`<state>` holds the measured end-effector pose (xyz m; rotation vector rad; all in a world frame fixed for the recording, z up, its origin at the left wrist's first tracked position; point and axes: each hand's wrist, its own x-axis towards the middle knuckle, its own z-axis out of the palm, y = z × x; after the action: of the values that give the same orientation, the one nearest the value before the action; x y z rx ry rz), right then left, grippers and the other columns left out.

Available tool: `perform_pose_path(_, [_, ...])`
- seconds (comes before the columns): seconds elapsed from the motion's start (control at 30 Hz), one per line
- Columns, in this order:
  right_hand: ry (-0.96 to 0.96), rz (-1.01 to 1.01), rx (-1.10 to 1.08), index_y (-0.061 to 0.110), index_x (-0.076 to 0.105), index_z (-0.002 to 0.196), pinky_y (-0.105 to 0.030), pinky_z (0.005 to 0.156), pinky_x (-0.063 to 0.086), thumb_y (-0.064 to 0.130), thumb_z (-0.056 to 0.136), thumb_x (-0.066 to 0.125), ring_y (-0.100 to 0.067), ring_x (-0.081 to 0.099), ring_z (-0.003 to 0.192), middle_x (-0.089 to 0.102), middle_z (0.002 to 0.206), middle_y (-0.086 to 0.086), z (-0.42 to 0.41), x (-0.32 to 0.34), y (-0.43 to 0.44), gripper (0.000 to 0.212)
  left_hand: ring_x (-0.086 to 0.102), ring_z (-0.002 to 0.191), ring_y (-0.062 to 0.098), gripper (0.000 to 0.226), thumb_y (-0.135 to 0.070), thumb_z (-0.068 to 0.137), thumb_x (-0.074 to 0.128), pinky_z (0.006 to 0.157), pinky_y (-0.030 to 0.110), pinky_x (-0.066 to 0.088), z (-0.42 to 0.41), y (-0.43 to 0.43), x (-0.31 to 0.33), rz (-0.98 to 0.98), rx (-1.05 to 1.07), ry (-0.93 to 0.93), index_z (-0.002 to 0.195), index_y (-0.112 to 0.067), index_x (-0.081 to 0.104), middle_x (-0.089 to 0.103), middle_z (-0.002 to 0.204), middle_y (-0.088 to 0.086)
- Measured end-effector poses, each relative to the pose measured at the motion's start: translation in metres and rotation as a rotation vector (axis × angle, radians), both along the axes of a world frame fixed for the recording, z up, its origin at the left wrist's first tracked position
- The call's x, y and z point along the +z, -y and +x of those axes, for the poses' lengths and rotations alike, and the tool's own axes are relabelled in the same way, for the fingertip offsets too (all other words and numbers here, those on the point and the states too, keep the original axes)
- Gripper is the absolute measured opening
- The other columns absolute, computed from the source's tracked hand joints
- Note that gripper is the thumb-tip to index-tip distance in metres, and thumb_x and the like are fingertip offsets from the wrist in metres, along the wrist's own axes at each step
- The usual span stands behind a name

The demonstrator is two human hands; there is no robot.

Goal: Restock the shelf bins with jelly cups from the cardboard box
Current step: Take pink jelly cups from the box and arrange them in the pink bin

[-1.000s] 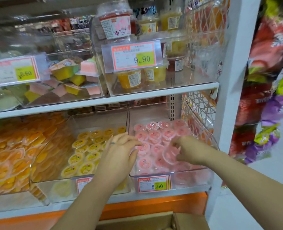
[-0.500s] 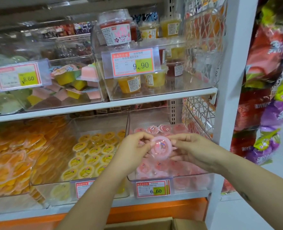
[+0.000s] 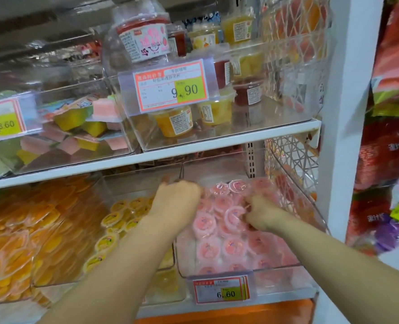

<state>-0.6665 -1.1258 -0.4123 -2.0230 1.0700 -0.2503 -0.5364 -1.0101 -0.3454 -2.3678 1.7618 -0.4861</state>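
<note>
A clear shelf bin (image 3: 285,275) on the lower shelf holds several pink jelly cups (image 3: 207,250) lying lid up. Both my hands reach into it. My left hand (image 3: 177,197) is at the bin's back left corner, knuckles up and fingers curled down out of sight, so I cannot tell if it holds anything. My right hand (image 3: 261,213) is further right over the cups, its fingers curled round the rim of one pink jelly cup (image 3: 233,212). The cardboard box is out of view.
Left of the pink bin is a bin of yellow jelly cups (image 3: 107,242), then orange jellies (image 3: 18,230). The upper shelf (image 3: 217,141) carries bins of larger cups close above my hands. A 6.60 price tag (image 3: 221,291) hangs in front. Snack bags (image 3: 392,160) hang at right.
The hands held one pink cup up between them half a second ago. They have now gone down and deeper into the pink bin, and the view has moved closer.
</note>
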Motion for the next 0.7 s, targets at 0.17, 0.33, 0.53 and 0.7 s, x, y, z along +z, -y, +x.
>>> perform_pose_path(0.17, [-0.059,-0.049,-0.008,0.004,0.059,0.116,-0.035,0.094,0.049,0.005,0.088,0.061,-0.028,0.06,0.107,0.061,0.12,-0.014,0.009,-0.014,0.001,0.028,0.054,0.116,0.015,0.032,-0.019,0.092,0.049,0.106,0.035,0.034,0.013,0.002,-0.013,-0.052,-0.025,-0.294,0.115,-0.037,0.063,0.061,0.123,-0.01])
perform_pose_path(0.33, [-0.057,-0.184,0.026,0.007,0.06,0.119,-0.027,0.092,0.046,0.002,0.083,0.065,-0.022,0.058,0.109,0.062,0.12,-0.009,0.006,-0.018,0.004,0.037,0.059,0.097,0.008,0.024,-0.017,0.091,0.057,0.088,0.016,0.041,0.017,-0.01,-0.012,-0.385,-0.046,-0.587,0.107,-0.029,0.07,0.067,0.098,-0.016])
perform_pose_path(0.53, [-0.142,-0.567,0.072,0.034,0.066,0.113,-0.032,0.087,0.049,0.018,0.089,0.053,-0.022,0.061,0.105,0.066,0.114,0.001,0.007,-0.002,0.006,0.031,0.058,0.094,-0.001,0.022,-0.013,0.091,0.058,0.075,-0.006,0.031,0.029,-0.034,-0.024,-0.624,-0.042,-0.779,0.105,-0.024,0.07,0.065,0.103,-0.014])
perform_pose_path(0.7, [-0.19,-0.553,0.404,0.046,0.057,0.121,-0.04,0.097,0.045,0.014,0.079,0.047,-0.03,0.055,0.114,0.057,0.126,-0.004,0.052,-0.009,0.009,0.054,0.049,0.085,-0.024,0.021,-0.012,0.091,0.058,0.072,-0.006,0.03,0.026,-0.038,-0.032,-0.611,-0.078,-0.774,0.101,-0.024,0.072,0.057,0.091,-0.029])
